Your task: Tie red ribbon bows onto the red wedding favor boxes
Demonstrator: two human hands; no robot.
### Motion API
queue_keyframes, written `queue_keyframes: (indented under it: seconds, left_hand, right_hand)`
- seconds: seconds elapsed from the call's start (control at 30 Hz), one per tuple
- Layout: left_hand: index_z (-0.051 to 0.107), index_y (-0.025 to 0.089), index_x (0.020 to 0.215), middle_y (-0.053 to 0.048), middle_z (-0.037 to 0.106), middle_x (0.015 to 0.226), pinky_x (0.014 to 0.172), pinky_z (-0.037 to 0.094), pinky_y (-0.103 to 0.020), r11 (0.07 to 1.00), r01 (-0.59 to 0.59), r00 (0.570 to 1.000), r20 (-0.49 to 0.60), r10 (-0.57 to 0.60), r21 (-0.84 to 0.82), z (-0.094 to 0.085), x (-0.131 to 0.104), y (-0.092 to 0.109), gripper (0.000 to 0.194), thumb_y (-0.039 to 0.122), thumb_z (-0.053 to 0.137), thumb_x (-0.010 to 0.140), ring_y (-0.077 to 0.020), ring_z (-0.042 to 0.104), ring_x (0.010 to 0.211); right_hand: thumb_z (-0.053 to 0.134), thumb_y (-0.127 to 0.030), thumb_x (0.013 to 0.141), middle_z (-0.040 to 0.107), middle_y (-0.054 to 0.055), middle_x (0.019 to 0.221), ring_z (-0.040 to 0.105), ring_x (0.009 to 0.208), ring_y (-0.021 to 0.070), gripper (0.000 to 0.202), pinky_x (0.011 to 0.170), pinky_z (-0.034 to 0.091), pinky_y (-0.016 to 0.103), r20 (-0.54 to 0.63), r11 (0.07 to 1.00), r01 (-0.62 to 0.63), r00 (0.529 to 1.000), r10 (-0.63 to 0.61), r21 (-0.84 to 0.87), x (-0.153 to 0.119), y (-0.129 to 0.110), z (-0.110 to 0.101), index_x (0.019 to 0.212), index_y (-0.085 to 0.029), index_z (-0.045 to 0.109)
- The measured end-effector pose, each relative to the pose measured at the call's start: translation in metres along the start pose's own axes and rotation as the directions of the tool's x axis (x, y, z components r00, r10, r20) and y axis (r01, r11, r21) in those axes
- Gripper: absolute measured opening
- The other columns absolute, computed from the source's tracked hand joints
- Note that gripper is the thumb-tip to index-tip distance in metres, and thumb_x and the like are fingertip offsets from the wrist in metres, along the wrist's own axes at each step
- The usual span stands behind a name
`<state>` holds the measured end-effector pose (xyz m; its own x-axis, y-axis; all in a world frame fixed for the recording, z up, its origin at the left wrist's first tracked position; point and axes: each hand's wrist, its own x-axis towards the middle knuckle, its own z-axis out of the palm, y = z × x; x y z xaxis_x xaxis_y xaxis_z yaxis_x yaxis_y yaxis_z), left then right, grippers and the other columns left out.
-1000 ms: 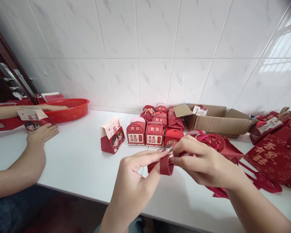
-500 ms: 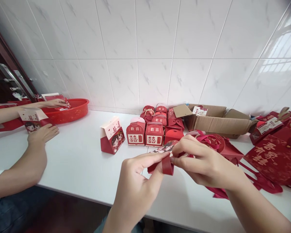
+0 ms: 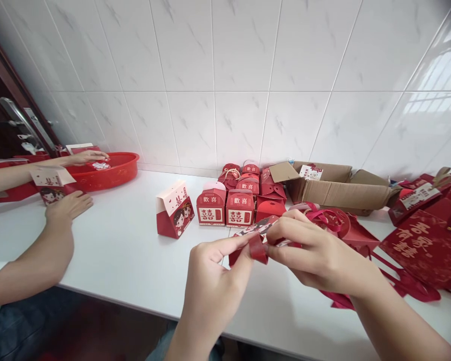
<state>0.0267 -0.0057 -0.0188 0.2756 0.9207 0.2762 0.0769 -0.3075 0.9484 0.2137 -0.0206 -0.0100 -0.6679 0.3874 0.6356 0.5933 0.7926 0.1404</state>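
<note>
Both my hands hold a red paper gift box (image 3: 258, 226) with cartoon figures on it, just above the table. My left hand (image 3: 220, 281) pinches a curled red flap at its near end between thumb and fingers. From the other side, my right hand (image 3: 315, 250) grips the box with its fingertips at the same flap. My fingers cover much of the box. Behind it stand several finished red boxes (image 3: 239, 209) with white characters. A red gift box with a pale top (image 3: 175, 210) stands alone to their left.
At the left, another person's hands hold a gift box (image 3: 52, 185) and reach over a red plastic basin (image 3: 115, 175). An open cardboard carton (image 3: 338, 193) sits against the tiled wall. Red gift bags (image 3: 421, 240) and ribbons (image 3: 409, 283) lie at the right.
The curled flap between my fingers has shifted slightly upward and tilted. The other person's far hand has moved a little over the basin. The boxes on the table have stayed put.
</note>
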Motion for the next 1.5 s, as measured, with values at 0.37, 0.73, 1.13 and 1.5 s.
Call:
queue_keyframes:
  seconds: [0.37,0.73,1.13,1.5]
  left_hand:
    - [0.078,0.025,0.091,0.001,0.072,0.073,0.070,0.055,-0.027,0.995,-0.086,0.996,0.032,0.084,0.047,0.000,0.002,-0.005,0.019,0.029,0.061,0.084,-0.0196,0.067,0.076]
    - [0.077,0.026,0.092,0.002,0.076,0.089,0.073,0.054,-0.020,0.980,-0.186,0.976,0.124,0.177,0.063,-0.003,0.004,-0.009,0.019,0.020,0.059,0.086,-0.0158,0.068,0.083]
    - [0.064,0.019,0.097,-0.001,0.070,0.093,0.079,0.055,-0.023,0.962,-0.258,0.930,0.245,0.273,-0.094,-0.018,0.016,-0.016,0.017,0.014,0.065,0.080,-0.0157,0.067,0.088]
    - [0.068,0.016,0.089,-0.007,0.071,0.097,0.083,0.054,-0.028,0.917,-0.391,0.912,0.102,0.398,-0.079,-0.006,0.024,-0.028,0.007,0.018,0.063,0.085,-0.0201,0.067,0.095]
  right_hand:
    - [0.038,-0.003,0.094,0.058,0.005,0.086,0.046,0.079,0.0134,0.027,0.076,0.036,0.031,0.054,0.999,-0.042,0.998,0.043,-0.024,0.001,-0.004,-0.003,0.076,-0.017,0.053]
    - [0.041,0.002,0.089,0.059,0.005,0.089,0.042,0.077,0.0137,0.025,0.074,0.037,0.031,0.038,0.999,-0.036,0.999,0.038,-0.033,-0.003,-0.003,-0.003,0.084,-0.017,0.057]
    - [0.056,-0.003,0.086,0.059,0.006,0.088,0.055,0.080,0.0122,0.017,0.068,0.046,0.026,-0.158,0.977,-0.080,0.981,0.111,0.195,0.002,0.000,0.000,0.097,-0.015,0.055]
    - [0.062,-0.009,0.085,0.063,0.006,0.097,0.061,0.089,0.0117,0.027,0.074,0.054,0.021,-0.194,0.934,-0.259,0.931,0.309,0.245,0.001,0.000,0.005,0.109,-0.016,0.052]
